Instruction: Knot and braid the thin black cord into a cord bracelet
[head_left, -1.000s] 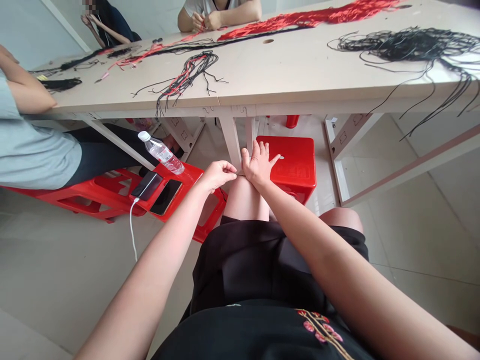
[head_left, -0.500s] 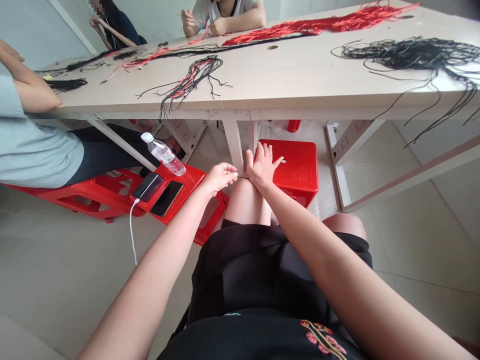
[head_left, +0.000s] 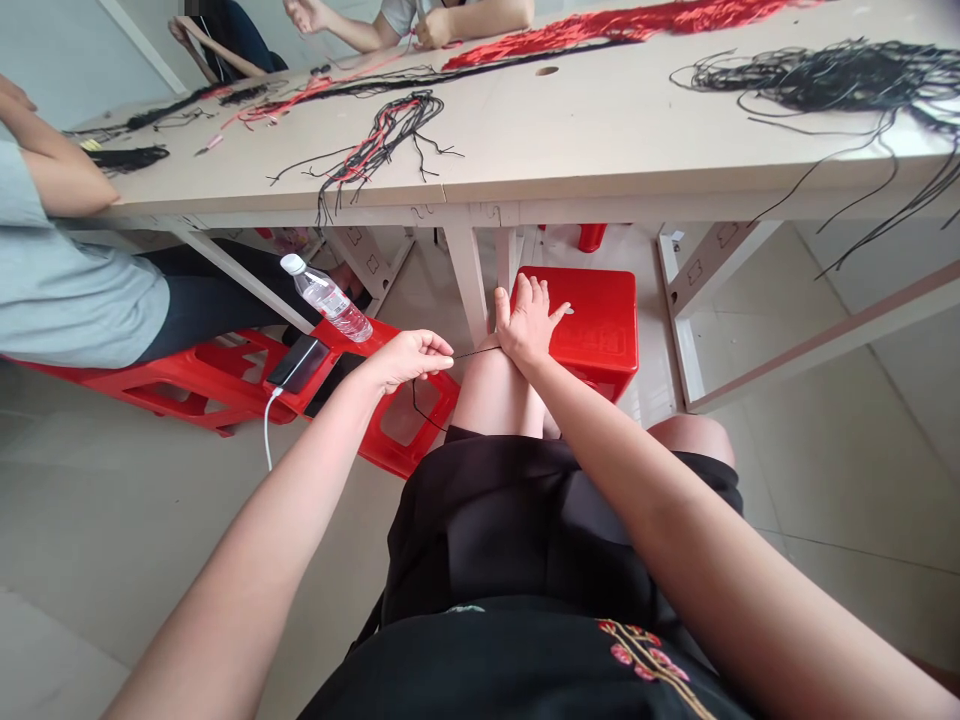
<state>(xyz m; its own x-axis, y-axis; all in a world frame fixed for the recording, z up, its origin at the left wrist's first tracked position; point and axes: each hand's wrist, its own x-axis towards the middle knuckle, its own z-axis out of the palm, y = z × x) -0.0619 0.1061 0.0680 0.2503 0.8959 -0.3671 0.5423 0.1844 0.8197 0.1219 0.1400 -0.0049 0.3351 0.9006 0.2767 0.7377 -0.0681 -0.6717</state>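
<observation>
A thin black cord (head_left: pixel 475 352) runs across above my bare knee, between my two hands. My left hand (head_left: pixel 412 360) pinches one end of it with thumb and fingertips, left of the knee. A loose tail of the cord hangs below that hand toward the shorts. My right hand (head_left: pixel 529 322) lies on the knee with its fingers spread, and the cord goes under the heel of its palm. What is beneath that palm is hidden.
A red stool (head_left: pixel 600 320) stands ahead under the table (head_left: pixel 585 140). On another red stool (head_left: pixel 390 440), left, are a water bottle (head_left: pixel 330 300), a power bank (head_left: pixel 296 362) and a phone. Black cords (head_left: pixel 832 80) and red cords (head_left: pixel 600 35) lie on the table. Co-workers sit left and opposite.
My left hand has moved left, away from the knee, and a longer stretch of cord shows between the hands. My right hand stays on the knee. The co-worker opposite has swung a hand outward.
</observation>
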